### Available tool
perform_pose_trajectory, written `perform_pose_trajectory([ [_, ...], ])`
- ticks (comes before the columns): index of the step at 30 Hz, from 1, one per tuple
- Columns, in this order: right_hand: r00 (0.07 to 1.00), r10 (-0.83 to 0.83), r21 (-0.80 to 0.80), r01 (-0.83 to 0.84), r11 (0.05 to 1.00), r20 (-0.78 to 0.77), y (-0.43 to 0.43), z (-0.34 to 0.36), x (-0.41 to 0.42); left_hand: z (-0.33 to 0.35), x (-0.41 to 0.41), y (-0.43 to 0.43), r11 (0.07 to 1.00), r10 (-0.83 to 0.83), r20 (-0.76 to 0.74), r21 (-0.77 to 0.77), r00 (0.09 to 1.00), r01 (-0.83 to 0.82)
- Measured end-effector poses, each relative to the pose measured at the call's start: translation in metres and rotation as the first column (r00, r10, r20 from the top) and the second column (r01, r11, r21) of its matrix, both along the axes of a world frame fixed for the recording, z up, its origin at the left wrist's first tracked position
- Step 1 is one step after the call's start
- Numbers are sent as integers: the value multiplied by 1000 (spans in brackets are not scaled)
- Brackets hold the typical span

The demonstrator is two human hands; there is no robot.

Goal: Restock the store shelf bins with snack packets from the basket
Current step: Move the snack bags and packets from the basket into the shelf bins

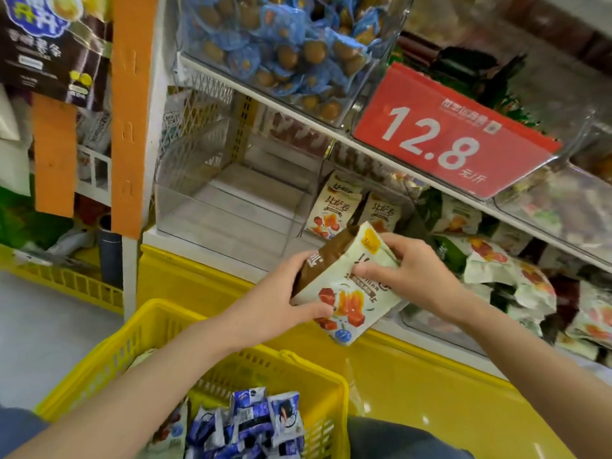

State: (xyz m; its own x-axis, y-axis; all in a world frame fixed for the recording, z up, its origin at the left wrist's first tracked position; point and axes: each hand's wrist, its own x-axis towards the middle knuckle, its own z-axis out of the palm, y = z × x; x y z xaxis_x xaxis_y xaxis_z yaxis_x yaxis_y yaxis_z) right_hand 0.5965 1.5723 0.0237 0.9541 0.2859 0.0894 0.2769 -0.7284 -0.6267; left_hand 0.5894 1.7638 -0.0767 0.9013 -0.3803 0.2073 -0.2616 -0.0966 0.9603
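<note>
Both grips held a white-and-brown packet (pixel 351 293) between the yellow basket (pixel 159 314) and the lower shelf (pixel 212 251). The left grip (pixel 291 293) curled round the packet's lower left edge, thumb on its front. The right grip (pixel 414 276) pinched its upper right side, thumb across the face. Two matching packets (pixel 334 207) stood upright in a clear bin (pixel 409 207) just behind it. The basket held a heap of blue-and-white packets (pixel 251 422). On the upper shelf, a clear bin (pixel 374 74) was piled with blue-wrapped brown snacks (pixel 281 44), beside a red sign (pixel 447 140) reading 12.8. Lower bins to the right held green-and-white packets (pixel 496 260).
</note>
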Motion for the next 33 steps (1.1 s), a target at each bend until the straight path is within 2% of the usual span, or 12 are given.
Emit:
perform_pose_trajectory([
  [3,967,-102,-41,115,993,232,-23,15,4,12,21,-21,966,116,275,193,954,-172],
  [6,848,-247,-36,298,954,468,-42,25,18,21,49,-39,904,164,496,272,853,-331],
  [10,740,-218,-267,476,838,636,-57,12,51,4,82,-52,781,117,577,449,808,-433],
  [12,744,-198,-415,549,725,638,-65,-4,75,-10,90,-52,717,53,642,509,765,-477],
  [15,781,-181,-585,579,568,597,-76,-27,112,-23,95,-52,732,42,721,449,691,-513],
  [19,839,-179,-679,526,512,514,-86,-43,159,-26,100,-51,737,48,793,382,607,-557],
  [21,876,-171,-704,468,535,452,-87,-48,179,-26,102,-50,747,28,801,381,598,-545],
  [24,897,-185,-652,422,630,402,-89,-55,201,-29,103,-49,773,22,795,372,606,-514],
  [30,811,-143,-661,552,508,568,-87,-69,220,-32,106,-48,783,30,802,352,597,-513],
  [33,817,-194,-609,542,579,544,-81,-72,221,-32,106,-48,779,29,807,352,590,-519],
])
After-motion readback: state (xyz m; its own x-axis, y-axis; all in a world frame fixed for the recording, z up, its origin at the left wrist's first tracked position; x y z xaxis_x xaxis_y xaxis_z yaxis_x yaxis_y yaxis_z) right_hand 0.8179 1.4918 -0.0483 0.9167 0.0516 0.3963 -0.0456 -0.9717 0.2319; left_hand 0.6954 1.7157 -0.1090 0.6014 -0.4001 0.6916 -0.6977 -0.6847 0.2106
